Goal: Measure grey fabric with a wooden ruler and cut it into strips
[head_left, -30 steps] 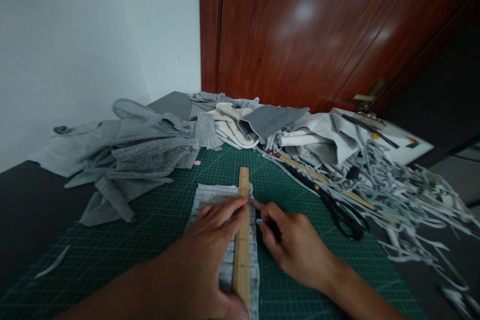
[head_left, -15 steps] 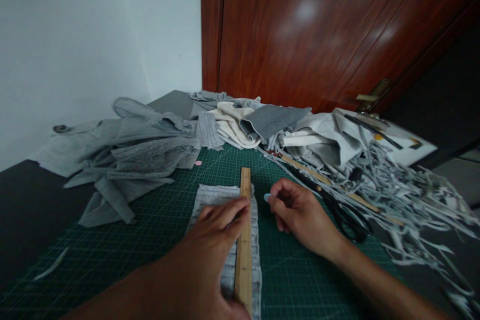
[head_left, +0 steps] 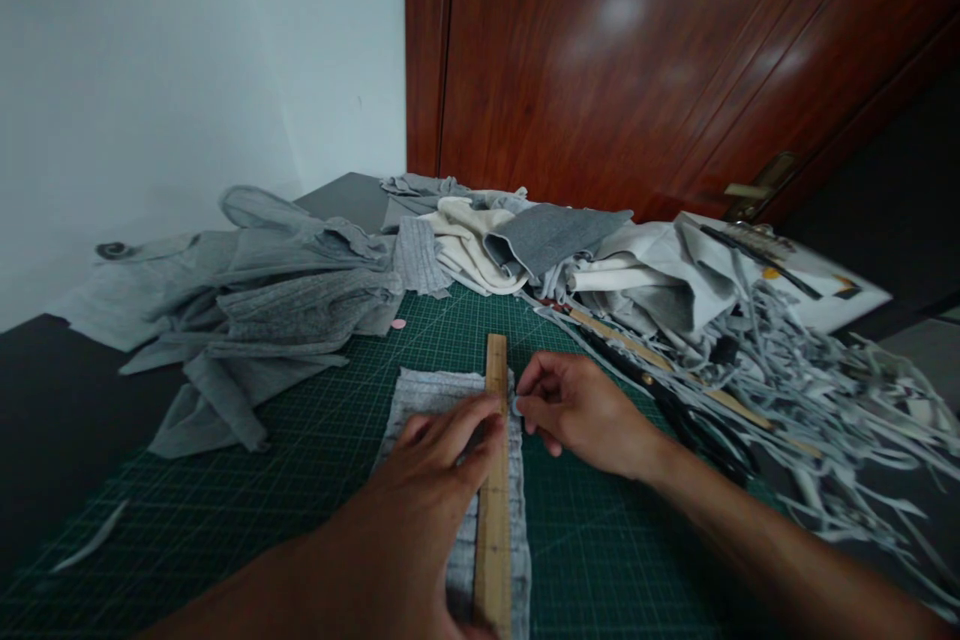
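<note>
A strip of grey ribbed knit fabric lies lengthwise on the green cutting mat. Along its right side rests a wooden ruler. My left hand spreads over the fabric, its fingertips and thumb pressing down on the ruler. In a pinch between thumb and forefinger, my right hand holds a small pale blue piece of tailor's chalk at the fabric's right edge, close beside the ruler. The rest of its fingers are curled in.
Grey garments are heaped at the left. Cream and grey cloth lies along the back. Black-handled scissors and a tangle of fabric strips lie to the right. A pink disc sits on the mat.
My right hand has moved left, bringing the chalk from beside the fabric to its right edge. My left hand stays on the ruler. The camera view has shifted slightly.
</note>
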Tool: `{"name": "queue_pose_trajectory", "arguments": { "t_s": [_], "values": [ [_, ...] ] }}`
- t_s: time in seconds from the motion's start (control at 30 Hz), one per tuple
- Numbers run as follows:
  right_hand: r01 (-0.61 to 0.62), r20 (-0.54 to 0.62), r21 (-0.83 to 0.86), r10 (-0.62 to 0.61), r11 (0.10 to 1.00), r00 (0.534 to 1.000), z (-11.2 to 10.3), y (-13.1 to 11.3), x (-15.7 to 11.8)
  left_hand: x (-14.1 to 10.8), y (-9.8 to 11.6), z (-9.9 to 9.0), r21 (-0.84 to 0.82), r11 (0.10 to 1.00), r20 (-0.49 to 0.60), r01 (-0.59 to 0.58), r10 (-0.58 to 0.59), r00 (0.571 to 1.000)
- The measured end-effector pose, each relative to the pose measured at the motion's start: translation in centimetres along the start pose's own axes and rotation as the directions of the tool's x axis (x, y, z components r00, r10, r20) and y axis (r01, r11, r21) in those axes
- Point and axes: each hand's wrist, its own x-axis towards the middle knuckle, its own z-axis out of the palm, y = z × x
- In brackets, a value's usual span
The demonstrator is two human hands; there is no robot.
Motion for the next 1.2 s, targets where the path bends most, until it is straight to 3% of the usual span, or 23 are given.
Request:
{"name": "queue_pose_trajectory", "arguments": {
  "t_s": [0.23, 0.43, 0.6, 0.73, 0.8, 0.93, 1.1, 1.2],
  "values": [
    [-0.003, -0.023, -0.180, -0.001, 0.984, 1.000, 0.5, -0.1, 1.3, -0.3, 1.1, -1.3, 0.020, 0.999, -0.020, 0.032, -0.032, 0.999],
    [0.000, -0.171, -0.235, -0.041, 0.972, 0.984, 0.6, 0.2, 1.9, -0.3, 0.6, -1.1, 0.027, 0.999, -0.008, -0.030, 0.030, 1.000],
    [0.034, -0.108, -0.253, -0.063, 0.967, 0.992, 0.8, 0.1, 1.5, -0.2, -0.1, 0.2, 0.057, 0.998, -0.025, -0.041, 0.042, 0.999],
    [0.012, -0.185, -0.247, -0.060, 0.969, 0.981, 0.9, -0.1, 1.4, -0.1, -0.6, 0.9, 0.016, 0.999, 0.005, -0.040, 0.040, 0.999],
    [0.010, -0.195, -0.239, -0.058, 0.971, 0.979, 0.9, -0.2, 1.1, -0.1, -0.6, 1.0, -0.006, 0.999, 0.007, -0.033, 0.033, 0.999],
    [0.039, -0.109, -0.253, -0.069, 0.967, 0.992, 1.2, -0.2, 0.4, -0.1, -0.2, 1.0, -0.036, 0.999, -0.006, 0.021, -0.021, 1.000],
    [-0.011, -0.204, -0.264, -0.045, 0.964, 0.978, 1.5, -0.1, 0.6, 0.0, -0.2, 1.0, -0.063, 0.998, 0.007, 0.019, -0.019, 1.000],
    [0.010, -0.159, -0.280, -0.057, 0.960, 0.986, 1.6, -0.1, 0.2, -0.2, -0.2, 0.4, -0.097, 0.995, 0.013, 0.029, -0.028, 1.000]
  ]
}}
